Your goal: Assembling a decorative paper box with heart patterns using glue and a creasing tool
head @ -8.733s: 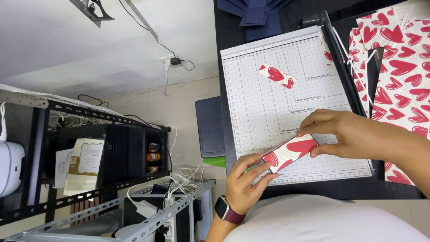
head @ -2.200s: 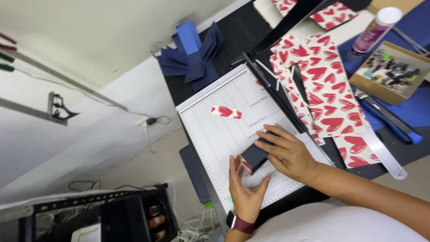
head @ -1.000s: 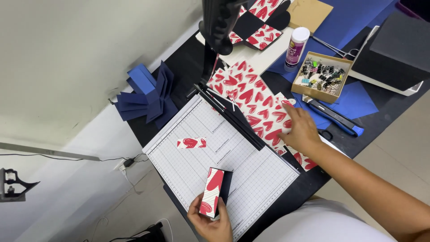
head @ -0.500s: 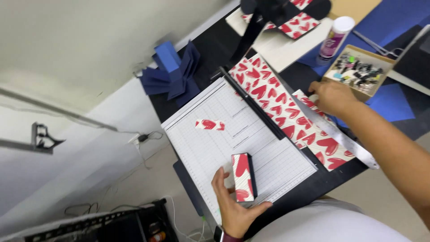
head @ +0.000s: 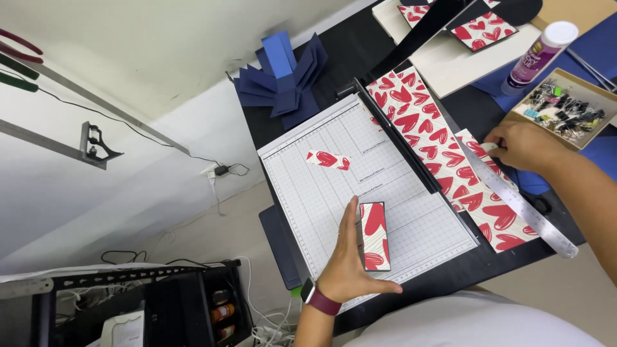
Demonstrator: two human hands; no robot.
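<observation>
My left hand [head: 350, 260] holds a small rectangular block wrapped in red-heart paper [head: 374, 235] against the gridded board of a paper trimmer [head: 321, 193], fingers along the block's left side, thumb below it. My right hand [head: 524, 144] rests at the top end of a metal ruler [head: 524, 202] that lies across sheets of red-heart paper [head: 418, 125] to the right of the trimmer's blade arm. A small scrap of heart paper [head: 328, 159] lies on the board's upper part.
A folded dark blue paper piece [head: 283, 77] sits at the table's back. A glue bottle [head: 536, 54], a box of binder clips [head: 565, 109], and a white board with heart-paper squares [head: 479, 29] stand at the right. The table edge runs along the left.
My left hand has kept the wrapped block on the board, standing it nearer the middle. My right hand has left the block, moved right across the heart paper and settled on the ruler's end.
</observation>
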